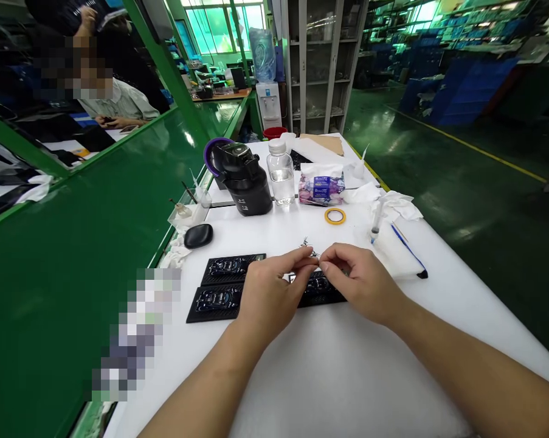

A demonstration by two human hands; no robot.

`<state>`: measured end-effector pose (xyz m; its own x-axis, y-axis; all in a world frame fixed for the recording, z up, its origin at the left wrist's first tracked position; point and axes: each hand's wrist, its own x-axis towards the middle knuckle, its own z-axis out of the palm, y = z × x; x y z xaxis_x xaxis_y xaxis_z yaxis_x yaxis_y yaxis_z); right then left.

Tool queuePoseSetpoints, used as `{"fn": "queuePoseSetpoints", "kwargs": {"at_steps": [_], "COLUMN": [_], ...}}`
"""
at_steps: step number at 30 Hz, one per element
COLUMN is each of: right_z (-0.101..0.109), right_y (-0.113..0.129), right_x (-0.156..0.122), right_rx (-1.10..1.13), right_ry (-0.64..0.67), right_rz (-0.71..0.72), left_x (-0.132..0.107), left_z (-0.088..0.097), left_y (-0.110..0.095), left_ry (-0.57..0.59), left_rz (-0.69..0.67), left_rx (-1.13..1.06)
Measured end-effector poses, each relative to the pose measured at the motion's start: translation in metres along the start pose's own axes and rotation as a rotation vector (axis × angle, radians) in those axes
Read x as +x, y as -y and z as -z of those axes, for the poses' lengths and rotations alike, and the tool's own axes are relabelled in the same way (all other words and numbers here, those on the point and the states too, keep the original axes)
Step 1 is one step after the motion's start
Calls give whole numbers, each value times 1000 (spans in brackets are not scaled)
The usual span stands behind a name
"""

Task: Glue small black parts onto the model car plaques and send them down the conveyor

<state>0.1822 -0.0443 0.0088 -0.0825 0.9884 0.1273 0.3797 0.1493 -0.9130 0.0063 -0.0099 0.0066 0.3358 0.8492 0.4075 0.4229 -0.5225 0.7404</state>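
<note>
Tape roll point(335, 222), orange, lay flat on the white tabletop point(347, 377); we took all places from it. On its near side, slightly left, we saw the left hand point(274, 286) and the right hand point(363, 283) meet at the fingertips. On each, thumb and fingers were drawn into a fine pinch with hardly any gap; we could not tell what, if anything, sat between them. Below the fingertips, nearer us than the roll, was a dark model car point(318, 283) on a black plate point(320, 299), partly covered by the hands. We noted thin dark sprigs point(305, 242) left of the roll, just past the fingertips. Well left of the roll and nearer us, two further cars, the far one point(231, 266) and the near one point(218, 299), lay on plates; the left hand hid their right ends from us. Just behind the roll stood a purple packet point(321, 185); behind and left, a clear bottle point(282, 182), then a black flask point(251, 191). Right of it we logged a syringe point(377, 222) and, nearer, a white cloth point(395, 258).
</note>
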Motion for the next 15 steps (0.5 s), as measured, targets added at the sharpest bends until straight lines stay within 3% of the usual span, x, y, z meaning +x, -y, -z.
{"fn": "queuePoseSetpoints", "kwargs": {"at_steps": [4,10,15], "right_z": [2,6,7], "right_y": [-2,-1,-4], "right_x": [-2,-4,-6], "right_rx": [-24,-164,-244], "right_ry": [12,32,29], "right_rz": [25,266,367], "left_x": [-2,-1,-3], "left_z": [0,4,7], "left_y": [-5,-10,-10], "left_ry": [22,155,238], "left_rz": [28,15,44], "left_rx": [-70,-224,-249]}}
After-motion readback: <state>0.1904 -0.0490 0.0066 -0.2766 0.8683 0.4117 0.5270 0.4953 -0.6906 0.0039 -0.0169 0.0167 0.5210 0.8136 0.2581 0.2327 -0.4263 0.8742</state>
